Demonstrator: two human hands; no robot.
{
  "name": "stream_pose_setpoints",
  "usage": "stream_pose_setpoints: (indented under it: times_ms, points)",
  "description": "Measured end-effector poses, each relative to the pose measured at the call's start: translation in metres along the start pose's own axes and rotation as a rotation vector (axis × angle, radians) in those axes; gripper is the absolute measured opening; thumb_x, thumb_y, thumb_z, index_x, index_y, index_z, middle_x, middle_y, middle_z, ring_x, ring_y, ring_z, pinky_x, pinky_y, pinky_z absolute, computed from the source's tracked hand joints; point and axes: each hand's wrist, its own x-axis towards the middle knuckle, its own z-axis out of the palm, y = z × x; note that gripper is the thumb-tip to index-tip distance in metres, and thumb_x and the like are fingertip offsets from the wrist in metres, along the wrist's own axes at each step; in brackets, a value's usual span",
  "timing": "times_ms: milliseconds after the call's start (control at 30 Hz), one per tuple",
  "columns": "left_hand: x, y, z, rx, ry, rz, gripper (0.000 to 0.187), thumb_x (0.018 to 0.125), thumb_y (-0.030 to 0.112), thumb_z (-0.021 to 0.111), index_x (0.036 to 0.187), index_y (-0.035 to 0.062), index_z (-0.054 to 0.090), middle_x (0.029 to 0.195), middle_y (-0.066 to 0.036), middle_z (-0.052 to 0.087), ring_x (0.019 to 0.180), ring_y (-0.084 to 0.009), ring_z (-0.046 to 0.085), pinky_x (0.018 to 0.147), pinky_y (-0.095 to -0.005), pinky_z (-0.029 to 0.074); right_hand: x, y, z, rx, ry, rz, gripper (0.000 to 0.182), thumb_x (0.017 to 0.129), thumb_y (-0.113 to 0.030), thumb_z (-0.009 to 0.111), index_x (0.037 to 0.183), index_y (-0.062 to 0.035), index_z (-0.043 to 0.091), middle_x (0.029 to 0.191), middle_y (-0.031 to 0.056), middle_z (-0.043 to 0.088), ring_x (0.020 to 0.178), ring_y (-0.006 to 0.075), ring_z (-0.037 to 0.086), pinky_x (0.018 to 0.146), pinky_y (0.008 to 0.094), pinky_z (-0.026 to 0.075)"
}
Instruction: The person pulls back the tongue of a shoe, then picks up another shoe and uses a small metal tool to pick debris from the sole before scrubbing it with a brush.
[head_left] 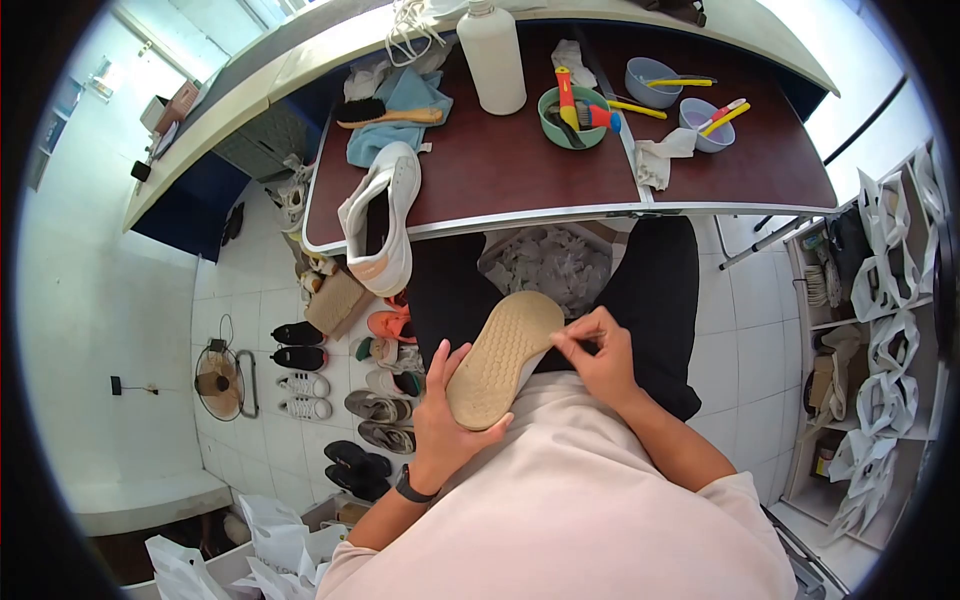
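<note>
A shoe (497, 366) with a tan, honeycomb-patterned sole lies sole-up over my lap, and a strip of its white upper shows along the right side. My left hand (447, 400) grips its lower end, fingers along the left edge and thumb at the bottom right. At the upper right edge of the sole, my right hand (600, 352) is closed in a pinch; whatever may be between its fingertips is too small to make out. A white sneaker (385, 215) rests at the table's front left corner, its heel hanging over the edge.
On the dark red table (480, 180) are a wooden-handled brush (390, 114), a blue cloth (405, 95), a white bottle (491, 60), a green bowl (572, 135) with brushes, and two grey bowls. A bag of crumpled paper (550, 265) sits below. Several shoes line the floor at left.
</note>
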Motion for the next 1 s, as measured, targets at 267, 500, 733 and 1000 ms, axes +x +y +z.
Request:
stream_pose_setpoints:
  times_ms: [267, 500, 733, 1000]
  points:
    - [0.0, 0.005, -0.007, -0.116, -0.038, -0.097, 0.117, 0.064, 0.023, 0.089, 0.155, 0.0043, 0.018, 0.143, -0.021, 0.053, 0.125, -0.0306, 0.059, 0.104, -0.0385, 0.048, 0.025, 0.038, -0.015, -0.047, 0.135, 0.107, 0.02, 0.086, -0.009, 0.078, 0.085, -0.0015, 0.06, 0.074, 0.0056, 0.068, 0.069, 0.0099, 0.065, 0.063, 0.0261, 0.052]
    - [0.0, -0.008, 0.0, -0.181, -0.001, 0.009, 0.119, 0.064, 0.026, 0.093, 0.154, 0.0031, 0.018, 0.144, -0.021, 0.053, 0.119, -0.0329, 0.064, 0.096, -0.0377, 0.055, 0.018, 0.04, -0.005, -0.004, 0.026, 0.181, 0.018, 0.088, -0.008, 0.076, 0.086, -0.0017, 0.06, 0.079, 0.0071, 0.071, 0.072, 0.0093, 0.066, 0.065, 0.0245, 0.053]
    - [-0.006, -0.013, -0.009, -0.224, -0.08, -0.122, 0.107, 0.064, 0.033, 0.093, 0.148, 0.0024, 0.035, 0.147, -0.02, 0.049, 0.138, -0.0342, 0.046, 0.118, -0.0416, 0.032, 0.004, -0.006, 0.01, 0.131, -0.15, 0.168, 0.012, 0.098, -0.01, 0.066, 0.099, 0.0023, 0.062, 0.092, 0.0115, 0.074, 0.091, 0.0142, 0.069, 0.083, 0.0267, 0.054]
    - [-0.009, -0.017, -0.006, -0.348, -0.074, -0.075, 0.104, 0.064, 0.032, 0.094, 0.146, 0.0019, 0.038, 0.149, -0.016, 0.048, 0.134, -0.0308, 0.052, 0.116, -0.0408, 0.037, -0.005, -0.05, 0.053, 0.052, -0.365, -0.03, 0.006, 0.094, -0.002, 0.068, 0.099, 0.0018, 0.065, 0.101, 0.014, 0.073, 0.094, 0.0174, 0.07, 0.084, 0.0284, 0.056]
